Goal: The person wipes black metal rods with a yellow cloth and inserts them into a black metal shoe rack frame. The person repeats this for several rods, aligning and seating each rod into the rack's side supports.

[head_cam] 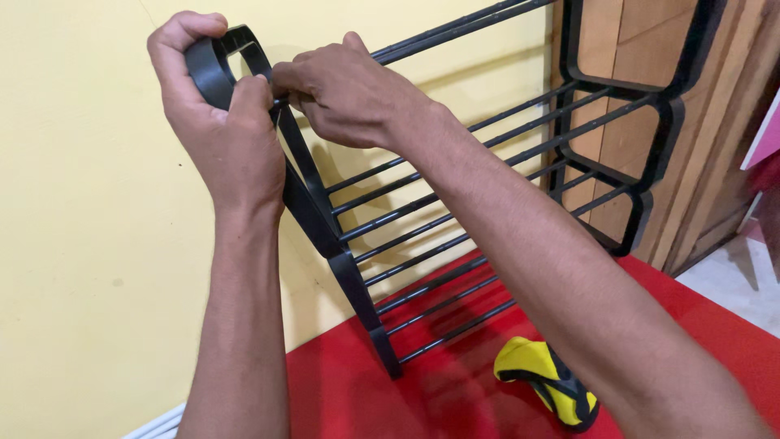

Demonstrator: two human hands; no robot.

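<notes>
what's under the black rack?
The black rack stands on a red mat; a yellow-and-black object lies on the mat beside it, partly covered by the right forearm. The left hand and right hand grip the rack's top corner, hiding that joint.

Glossy black plastic rack frame (313, 203), smooth metal rods (422, 236), matt red mat (455, 398).

Left hand (223, 122) and right hand (349, 93), both bare: no gloves, rings, watch or sleeves visible; forearms uncovered to the frame's edge.
</notes>
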